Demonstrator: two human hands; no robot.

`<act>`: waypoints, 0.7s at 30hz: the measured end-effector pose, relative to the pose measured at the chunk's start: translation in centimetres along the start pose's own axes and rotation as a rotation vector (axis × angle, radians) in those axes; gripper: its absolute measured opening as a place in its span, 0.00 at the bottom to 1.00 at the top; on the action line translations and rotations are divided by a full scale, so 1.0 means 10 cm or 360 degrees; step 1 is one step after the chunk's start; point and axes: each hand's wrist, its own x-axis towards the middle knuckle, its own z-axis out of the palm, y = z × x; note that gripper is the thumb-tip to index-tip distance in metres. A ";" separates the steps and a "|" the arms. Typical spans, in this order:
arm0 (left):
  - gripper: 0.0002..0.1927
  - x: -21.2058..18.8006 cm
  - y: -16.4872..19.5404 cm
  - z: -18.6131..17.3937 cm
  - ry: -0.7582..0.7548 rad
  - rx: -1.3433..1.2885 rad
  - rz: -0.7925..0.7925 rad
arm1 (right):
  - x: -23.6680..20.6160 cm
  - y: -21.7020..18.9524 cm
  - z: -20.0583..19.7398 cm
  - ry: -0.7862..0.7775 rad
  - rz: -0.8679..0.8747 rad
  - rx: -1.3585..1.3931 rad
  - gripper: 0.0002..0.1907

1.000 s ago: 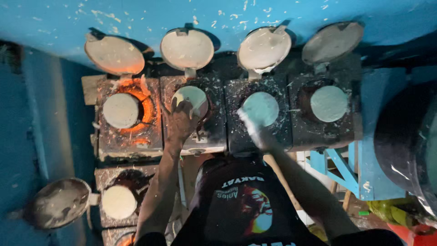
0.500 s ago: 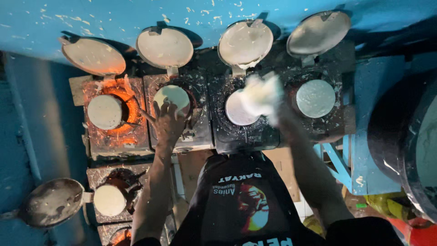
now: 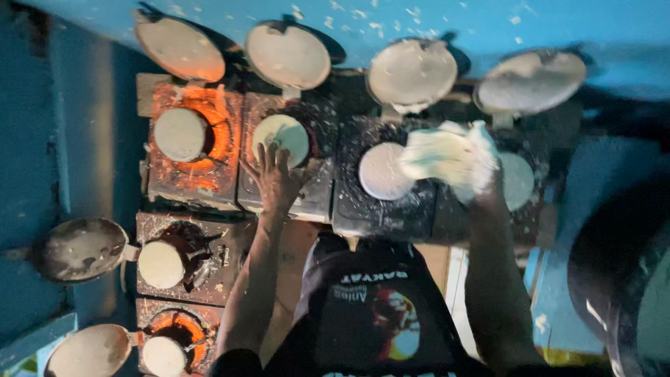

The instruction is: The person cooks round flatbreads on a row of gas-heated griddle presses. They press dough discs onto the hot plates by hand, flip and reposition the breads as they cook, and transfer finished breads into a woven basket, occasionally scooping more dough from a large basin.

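While a person leans over a row of dark square stove blocks [image 3: 377, 209] w/ round hinged lids [image 3: 287, 54] propped open, the left hand [image 3: 273, 176] lies flat, fingers spread wide, empty, fingertips at the edge of a pale round dough disc [image 3: 280, 137] on the 2nd block. Right hand [image 3: 481, 183] grips a floppy whitish flatbread [image 3: 441, 155], blurred, above & just right of the 3rd block's disc [image 3: 380, 172]. Leftmost burner glows orange [image 3: 222, 139]. Doing it well likely means keeping fingertips on dough only, off hot metal, & holding the limp bread clear of neighbouring discs.
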 end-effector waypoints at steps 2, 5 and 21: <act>0.23 0.04 -0.10 -0.05 0.0057 -0.0014 -0.0140 | 0.00 -0.05 0.02 -0.0085 0.0002 0.0209 0.30; 0.18 0.21 -0.35 -0.21 -0.0010 -0.1144 -0.0757 | -0.02 0.03 0.31 -0.0411 0.0004 -0.0052 0.30; 0.16 -2.05 -3.16 -2.25 0.0308 -0.0341 -0.0602 | 0.46 1.90 3.75 -0.0967 -0.0711 -0.2586 0.31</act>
